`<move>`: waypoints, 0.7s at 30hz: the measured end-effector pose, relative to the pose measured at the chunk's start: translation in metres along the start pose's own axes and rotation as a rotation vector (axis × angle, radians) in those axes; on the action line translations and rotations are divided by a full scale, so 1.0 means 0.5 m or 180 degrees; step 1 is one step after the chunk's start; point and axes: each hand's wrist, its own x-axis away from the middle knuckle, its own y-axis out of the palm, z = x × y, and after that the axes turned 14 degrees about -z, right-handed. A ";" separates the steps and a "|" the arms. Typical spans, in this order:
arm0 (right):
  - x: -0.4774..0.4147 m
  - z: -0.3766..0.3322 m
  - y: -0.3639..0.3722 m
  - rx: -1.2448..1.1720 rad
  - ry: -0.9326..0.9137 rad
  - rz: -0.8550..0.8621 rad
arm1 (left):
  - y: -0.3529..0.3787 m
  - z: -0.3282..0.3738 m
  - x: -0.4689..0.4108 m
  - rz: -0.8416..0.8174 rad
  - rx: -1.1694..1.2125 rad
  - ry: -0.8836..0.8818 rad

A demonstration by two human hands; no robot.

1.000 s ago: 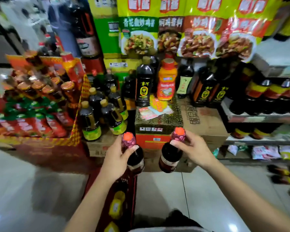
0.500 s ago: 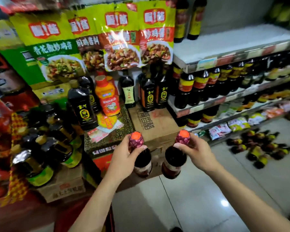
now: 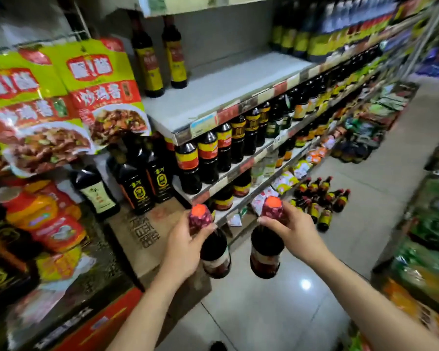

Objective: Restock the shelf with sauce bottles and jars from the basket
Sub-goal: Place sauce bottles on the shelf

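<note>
Stock aloft in the sauce aisle

The left hand [image 3: 185,249] has its grip curled round the wrapped, orange-capped neck of the left bottle [image 3: 215,257]. The right hand [image 3: 295,235] has its grip pinched on the neck of the right bottle [image 3: 265,257]. Both dark bottles hang upright, near each other but apart, above the tiled floor [image 3: 276,312], beside a cardboard box [image 3: 145,239]. On the shelf [image 3: 226,89] beyond, two tall bottles [image 3: 150,59] stand at the back left. Small bottles [image 3: 319,198] cluster on the floor, possibly some lying down.
</note>
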 end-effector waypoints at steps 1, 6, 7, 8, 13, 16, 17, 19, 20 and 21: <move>-0.009 0.006 -0.013 0.0054 0.0045 0.0076 | 0.007 -0.001 -0.026 -0.0105 0.0113 0.0009; -0.080 0.053 -0.081 0.0074 0.0305 0.0577 | 0.035 -0.009 -0.185 -0.0601 0.0748 0.0196; -0.087 0.058 -0.090 0.0054 0.0332 0.0628 | 0.039 -0.008 -0.201 -0.0694 0.0796 0.0268; -0.100 0.063 -0.101 0.0047 0.0351 0.0705 | 0.044 -0.006 -0.225 -0.0804 0.0889 0.0349; -0.173 0.065 -0.154 -0.0029 0.0418 0.1132 | 0.063 0.013 -0.347 -0.1274 0.0877 0.0611; -0.216 0.061 -0.193 -0.0004 0.0418 0.1355 | 0.076 0.024 -0.416 -0.1428 0.0883 0.0742; -0.230 0.062 -0.207 0.0021 0.0402 0.1419 | 0.081 0.029 -0.436 -0.1436 0.0854 0.0770; -0.254 0.061 -0.236 0.0095 0.0341 0.1504 | 0.091 0.037 -0.475 -0.1367 0.0807 0.0793; -0.267 0.063 -0.252 0.0123 0.0318 0.1518 | 0.099 0.043 -0.496 -0.1300 0.0783 0.0795; -0.280 0.067 -0.267 0.0115 0.0293 0.1521 | 0.105 0.050 -0.515 -0.1223 0.0767 0.0795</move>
